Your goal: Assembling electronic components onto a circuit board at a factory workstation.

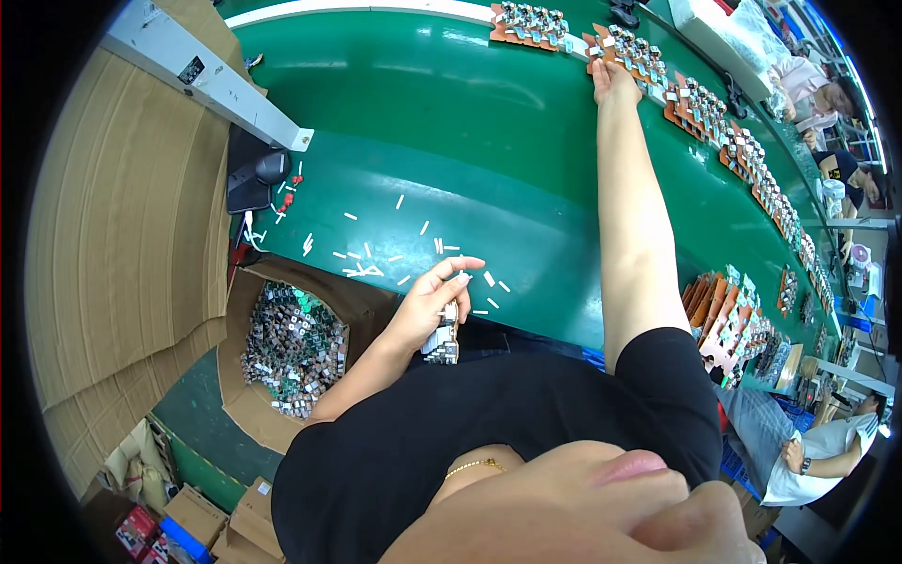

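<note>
A small stack of grey-and-silver components point(442, 338) is held in the left hand point(434, 299) at the near edge of the green conveyor belt point(451, 122), just in front of the torso. The fingers point(460, 266) are curled around the top of the stack, with the index finger stretched out to the right; the stack's long axis hangs nearly upright below the palm.

The right hand point(613, 83) is stretched to the far side of the belt and laid against an orange carrier board point(625, 52) loaded with the same kind of components, one in a row of such boards point(742, 150) curving away to the right. Whether that hand is pinching anything or only pressing on the board cannot be told, since the fingertips are hidden behind it.

So the held stack lies near and left, the touched board far and right, well apart across the whole belt. Small white strips point(376, 258) are scattered on the belt just beyond the left hand, and a cardboard box of components point(291, 343) stands below it to the left.
</note>
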